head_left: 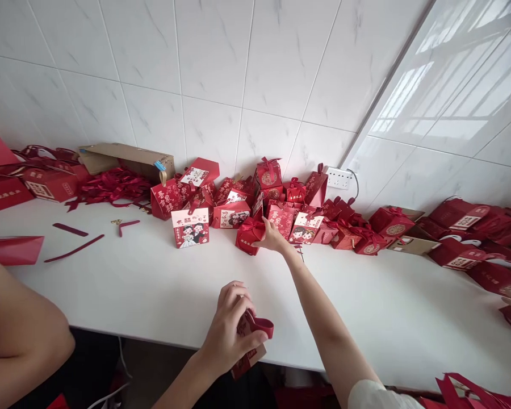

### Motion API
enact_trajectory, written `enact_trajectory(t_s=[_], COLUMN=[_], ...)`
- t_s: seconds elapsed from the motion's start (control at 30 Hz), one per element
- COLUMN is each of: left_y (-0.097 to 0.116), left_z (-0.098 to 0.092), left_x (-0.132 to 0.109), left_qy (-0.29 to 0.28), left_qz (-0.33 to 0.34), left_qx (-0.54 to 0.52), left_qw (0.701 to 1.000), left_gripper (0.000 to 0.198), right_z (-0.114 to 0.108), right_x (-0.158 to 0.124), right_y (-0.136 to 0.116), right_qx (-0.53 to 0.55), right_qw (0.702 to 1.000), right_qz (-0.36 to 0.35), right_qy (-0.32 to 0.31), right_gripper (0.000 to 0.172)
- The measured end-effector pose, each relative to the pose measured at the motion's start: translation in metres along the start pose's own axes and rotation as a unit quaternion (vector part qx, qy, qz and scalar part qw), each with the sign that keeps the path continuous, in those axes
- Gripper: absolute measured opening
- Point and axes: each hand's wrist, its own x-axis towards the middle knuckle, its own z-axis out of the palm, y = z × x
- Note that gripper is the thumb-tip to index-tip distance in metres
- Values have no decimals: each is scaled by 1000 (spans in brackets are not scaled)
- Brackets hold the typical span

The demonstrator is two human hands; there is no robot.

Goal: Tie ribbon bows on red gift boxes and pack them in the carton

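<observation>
My left hand (227, 326) is closed around a red gift box (249, 363) with a dark red ribbon loop on top, held tilted at the table's front edge. Part of that box is hidden behind my fingers. My right hand (272, 237) is stretched out across the table, thumb and fingers on the right side of a small red gift box (247, 234) with a bow. To its left stands a flat-fronted box (191, 228) printed with a cartoon couple. Just right of my right hand is another box with cartoon faces (305, 228).
Red gift boxes are piled along the wall, with more at the right (460, 238) and far left (51, 182). A cardboard box (128, 153) spills red ribbons (114, 184). Loose ribbon strips (74, 248) lie at left. A power strip (339, 178) and another person's arm (21, 329) are visible.
</observation>
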Motion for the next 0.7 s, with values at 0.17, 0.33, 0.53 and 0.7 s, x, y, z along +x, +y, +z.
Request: enact_trajectory(t_s=[0.17, 0.33, 0.53, 0.7], left_y=[2, 2, 2, -1], left_z=[0, 0, 1, 1], left_x=[-1, -2, -1, 0], left_qy=[8, 15, 24, 26], left_qz=[5, 8, 22, 31], left_qx=[1, 7, 5, 6], left_qw=[1000, 1000, 999, 999], left_gripper=[49, 48, 48, 48], right_z=[27, 56, 63, 53], right_x=[13, 7, -21, -56], right_y=[-30, -40, 2, 28], right_qx=[12, 5, -104, -123], right_qw=[998, 996, 994, 992], right_qz=[-58, -85, -1, 15], right_qy=[-1, -15, -27, -18], right_gripper=[86, 90, 73, 52])
